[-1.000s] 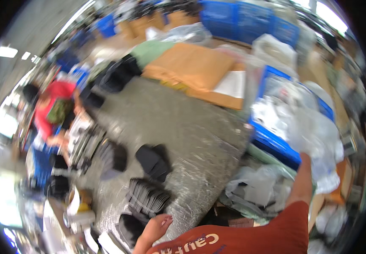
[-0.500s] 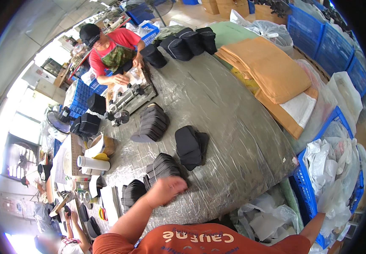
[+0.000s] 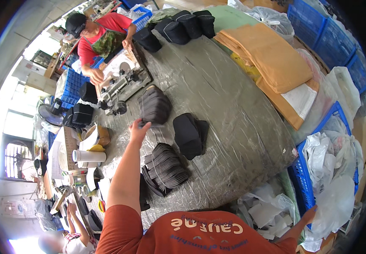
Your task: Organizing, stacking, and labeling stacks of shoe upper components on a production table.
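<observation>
Head view: beyond the banded black stack point(image 3: 166, 167), a blurred stack of black pads point(image 3: 155, 106) is met at its near end by the left hand point(image 3: 138, 130); whether fingers are clamped cannot be told, nor for the right hand point(image 3: 310, 214), well right of the landmark, at a translucent plastic bag point(image 3: 334, 202). Even pressure is advised against splaying.

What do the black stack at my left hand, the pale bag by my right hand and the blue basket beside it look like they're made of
Black stack: perhaps fabric or foam, dark and matte; blur hides its texture.
Pale bag: likely thin plastic film, translucent and creased.
Blue basket: probably moulded plastic, evenly coloured with perforated walls.
</observation>
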The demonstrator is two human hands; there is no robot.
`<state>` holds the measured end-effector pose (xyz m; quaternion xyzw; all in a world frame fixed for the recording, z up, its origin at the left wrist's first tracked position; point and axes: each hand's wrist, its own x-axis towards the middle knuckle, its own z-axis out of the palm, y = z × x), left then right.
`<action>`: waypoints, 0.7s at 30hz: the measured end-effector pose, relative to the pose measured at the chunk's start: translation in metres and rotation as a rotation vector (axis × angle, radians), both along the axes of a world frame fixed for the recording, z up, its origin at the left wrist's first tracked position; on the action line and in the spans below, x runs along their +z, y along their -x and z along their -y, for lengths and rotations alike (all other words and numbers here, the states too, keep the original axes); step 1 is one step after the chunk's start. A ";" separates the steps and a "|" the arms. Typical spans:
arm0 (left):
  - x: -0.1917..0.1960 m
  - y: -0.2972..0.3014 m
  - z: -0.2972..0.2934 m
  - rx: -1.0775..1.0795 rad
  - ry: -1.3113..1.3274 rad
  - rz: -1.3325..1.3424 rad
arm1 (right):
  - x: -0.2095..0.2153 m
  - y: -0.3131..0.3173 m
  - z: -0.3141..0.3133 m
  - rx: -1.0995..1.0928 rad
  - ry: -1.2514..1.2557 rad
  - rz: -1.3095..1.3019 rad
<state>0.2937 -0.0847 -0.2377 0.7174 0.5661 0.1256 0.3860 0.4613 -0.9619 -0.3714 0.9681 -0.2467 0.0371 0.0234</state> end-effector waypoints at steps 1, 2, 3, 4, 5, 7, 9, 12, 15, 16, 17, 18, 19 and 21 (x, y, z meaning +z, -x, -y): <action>-0.002 -0.008 0.008 -0.094 -0.118 -0.083 | -0.018 0.010 -0.013 -0.013 0.137 0.210; -0.004 -0.015 0.019 -0.160 -0.102 -0.044 | -0.028 0.025 -0.031 -0.021 0.271 0.419; -0.011 -0.009 0.019 -0.261 -0.155 -0.057 | -0.019 0.025 -0.082 -0.008 0.276 0.500; -0.021 -0.010 0.025 -0.276 -0.104 0.015 | -0.007 0.024 -0.121 -0.004 0.292 0.585; -0.010 -0.030 0.047 -0.358 -0.153 -0.014 | -0.006 0.028 -0.119 0.142 0.620 0.589; 0.001 -0.032 0.062 -0.454 -0.071 0.046 | 0.028 0.027 -0.160 0.155 0.432 0.505; 0.038 -0.025 0.079 -0.455 -0.001 0.054 | 0.052 0.031 -0.156 0.127 0.100 0.316; 0.067 0.023 0.075 -0.464 -0.229 0.090 | 0.056 -0.007 -0.042 0.089 -0.379 0.014; 0.074 0.093 0.065 -0.392 -0.303 -0.023 | 0.066 -0.051 0.002 -0.075 -0.756 -0.437; 0.085 0.111 0.067 -0.327 -0.295 -0.083 | 0.090 -0.046 -0.027 -0.080 -0.747 -0.441; 0.093 0.145 0.071 -0.191 -0.277 -0.074 | 0.112 -0.046 -0.081 -0.011 -0.629 -0.673; 0.103 0.164 0.078 -0.078 -0.257 -0.086 | 0.133 -0.033 -0.111 0.034 -0.501 -0.879; 0.100 0.189 0.079 -0.065 -0.345 -0.126 | 0.125 -0.015 -0.125 0.357 -0.281 -0.487; 0.094 0.204 0.085 -0.022 -0.273 -0.047 | 0.100 0.030 -0.148 0.558 0.049 0.094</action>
